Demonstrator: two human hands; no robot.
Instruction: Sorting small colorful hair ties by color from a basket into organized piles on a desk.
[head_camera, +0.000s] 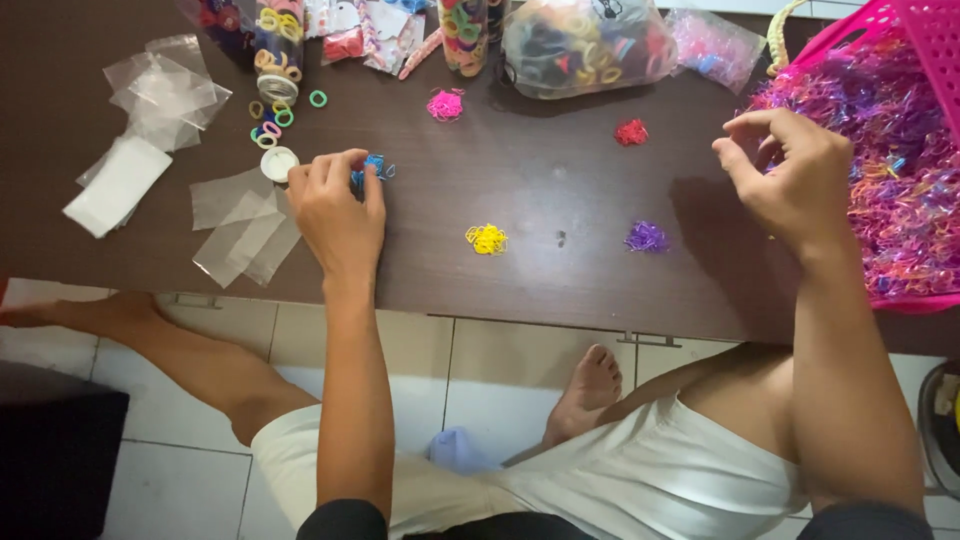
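Two bare hands work over a dark brown table (560, 180) strewn with tiny elastic bands, sorted into small heaps by colour. At three o'clock a pink basket (905, 30) brims with a tangled mass of mixed bands (900, 170); at twelve o'clock sits a clear bag of hair ties (580, 45), and at ten o'clock lie clear plastic sleeves (240, 225) and a tipped jar (277, 50) spilling rings. The right hand (790, 180) hovers just beside the basket, thumb and forefinger drawn together in a pinch; whether anything is caught between them cannot be told. The left hand (335, 215), at nine o'clock, curls its fingers down onto a blue heap (375, 168), pinching at its edge. Yellow (487, 238) and purple (646, 237) heaps lie near the table's front edge, red (631, 131) and pink (445, 104) ones further back. Such bands look near weightless, soft and springy, apt to snag on one another and scatter; a fingertip pinch on a single loop, or a gentle gathering of the whole heap, would seem the surest hold.
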